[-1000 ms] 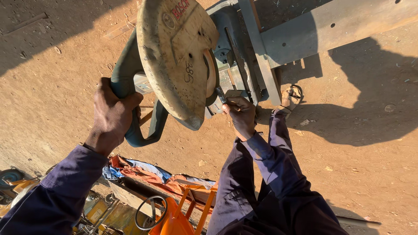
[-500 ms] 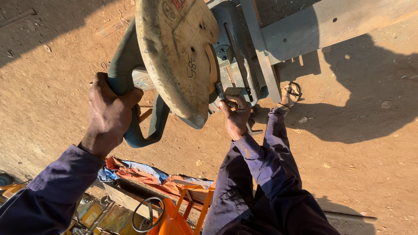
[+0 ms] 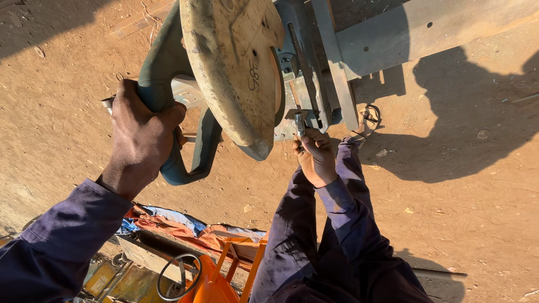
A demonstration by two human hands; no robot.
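Over the last second little shifted: the left hand (image 3: 143, 137) stayed wrapped around the green handle (image 3: 168, 106) of the chop saw, whose round dusty guard (image 3: 233, 67) hung near the top middle of the view, and only the view drew a little closer. The right hand (image 3: 315, 157) had slid slightly left under the saw's grey base (image 3: 314, 84) and was closed on a small metal lever (image 3: 300, 124) there, though its exact form was hard to make out. So the saw was steadied while the lever was being worked.
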